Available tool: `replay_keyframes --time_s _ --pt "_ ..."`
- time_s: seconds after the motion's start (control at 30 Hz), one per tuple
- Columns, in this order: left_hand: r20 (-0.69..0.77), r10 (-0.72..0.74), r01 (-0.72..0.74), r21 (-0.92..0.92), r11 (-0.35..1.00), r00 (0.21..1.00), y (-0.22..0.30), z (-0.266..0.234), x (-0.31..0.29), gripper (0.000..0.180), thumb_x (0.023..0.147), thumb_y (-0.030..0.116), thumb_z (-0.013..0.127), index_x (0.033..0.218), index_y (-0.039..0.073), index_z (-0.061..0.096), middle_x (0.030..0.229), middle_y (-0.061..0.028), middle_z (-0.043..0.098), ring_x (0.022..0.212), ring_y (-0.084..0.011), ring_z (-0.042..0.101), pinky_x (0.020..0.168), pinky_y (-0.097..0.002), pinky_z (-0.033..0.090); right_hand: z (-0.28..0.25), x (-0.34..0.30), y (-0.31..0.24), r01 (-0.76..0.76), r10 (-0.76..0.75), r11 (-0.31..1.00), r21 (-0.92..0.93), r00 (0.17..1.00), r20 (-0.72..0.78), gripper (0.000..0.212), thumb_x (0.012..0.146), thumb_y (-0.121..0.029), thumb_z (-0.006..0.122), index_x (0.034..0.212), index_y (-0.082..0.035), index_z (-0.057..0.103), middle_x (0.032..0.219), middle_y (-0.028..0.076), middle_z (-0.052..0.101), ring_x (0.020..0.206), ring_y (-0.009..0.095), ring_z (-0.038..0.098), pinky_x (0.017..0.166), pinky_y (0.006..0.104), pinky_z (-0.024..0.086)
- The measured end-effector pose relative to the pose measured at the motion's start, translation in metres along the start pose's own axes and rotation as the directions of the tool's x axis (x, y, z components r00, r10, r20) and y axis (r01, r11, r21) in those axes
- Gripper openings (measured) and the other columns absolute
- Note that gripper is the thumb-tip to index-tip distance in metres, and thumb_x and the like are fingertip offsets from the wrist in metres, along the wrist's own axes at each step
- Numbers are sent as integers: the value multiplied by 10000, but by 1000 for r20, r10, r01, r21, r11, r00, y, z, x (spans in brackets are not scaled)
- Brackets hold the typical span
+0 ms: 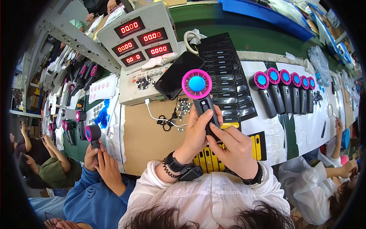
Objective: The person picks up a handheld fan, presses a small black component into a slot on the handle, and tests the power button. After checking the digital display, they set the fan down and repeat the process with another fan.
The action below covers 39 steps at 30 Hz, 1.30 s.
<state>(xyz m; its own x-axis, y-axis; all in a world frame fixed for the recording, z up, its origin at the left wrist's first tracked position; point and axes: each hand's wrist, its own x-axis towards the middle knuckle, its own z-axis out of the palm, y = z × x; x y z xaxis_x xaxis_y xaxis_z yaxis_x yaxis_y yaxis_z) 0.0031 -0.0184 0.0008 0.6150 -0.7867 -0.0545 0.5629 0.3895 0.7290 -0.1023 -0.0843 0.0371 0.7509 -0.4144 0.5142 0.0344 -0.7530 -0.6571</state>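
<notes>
The left hand [198, 131] is closed around the handheld fan [202, 105] over the worktable [209, 21]; the right hand [238, 147], half-curled, pinches its lower end. A blue tray [263, 19] (at the back) holds pale plastic [288, 10].

A long, green-topped workbench [198, 21] runs left to right, its right part covered with white sheeting [312, 139], a flat brown board [141, 145] at its near middle. A long blue plastic tray [267, 20] lines the far right. At left stands pale, perforated metal framing [82, 41]. Bright light covers everything.
</notes>
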Motion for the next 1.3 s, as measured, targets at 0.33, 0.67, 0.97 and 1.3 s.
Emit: replay_keyframes --time_s 0.33,0.67,0.97,1.3 --pt "-132 -91 81 -82 993 987 -12 -6 4 340 916 231 477 1205 66 408 846 -84 548 710 -142 543 577 -243 462 8 -5 6 -44 46 999 -28 998 45 271 705 -53 706 967 -14 651 667 61 530 487 171 541 438 284 427" --pt "-150 -105 93 -88 992 983 -14 -7 3 329 917 225 479 1201 70 418 845 -77 549 706 -140 545 559 -238 463 9 -8 8 -45 48 998 -41 997 55 275 703 -56 709 968 -12 649 675 63 535 490 171 549 448 280 436" --pt "-70 -102 95 -104 990 992 -14 -6 3 357 900 167 500 1220 79 366 917 -96 536 761 -154 550 592 -253 479 6 -7 11 -46 48 998 -49 998 37 273 702 -52 710 963 -3 648 675 66 537 502 168 543 453 281 435" --pt "-177 -80 82 1 997 981 -12 7 0 323 862 182 494 1154 60 430 805 -78 530 706 -150 512 608 -262 432 5 -9 10 -65 66 997 -31 996 54 264 708 -53 706 958 1 646 670 67 536 505 166 538 445 282 426"
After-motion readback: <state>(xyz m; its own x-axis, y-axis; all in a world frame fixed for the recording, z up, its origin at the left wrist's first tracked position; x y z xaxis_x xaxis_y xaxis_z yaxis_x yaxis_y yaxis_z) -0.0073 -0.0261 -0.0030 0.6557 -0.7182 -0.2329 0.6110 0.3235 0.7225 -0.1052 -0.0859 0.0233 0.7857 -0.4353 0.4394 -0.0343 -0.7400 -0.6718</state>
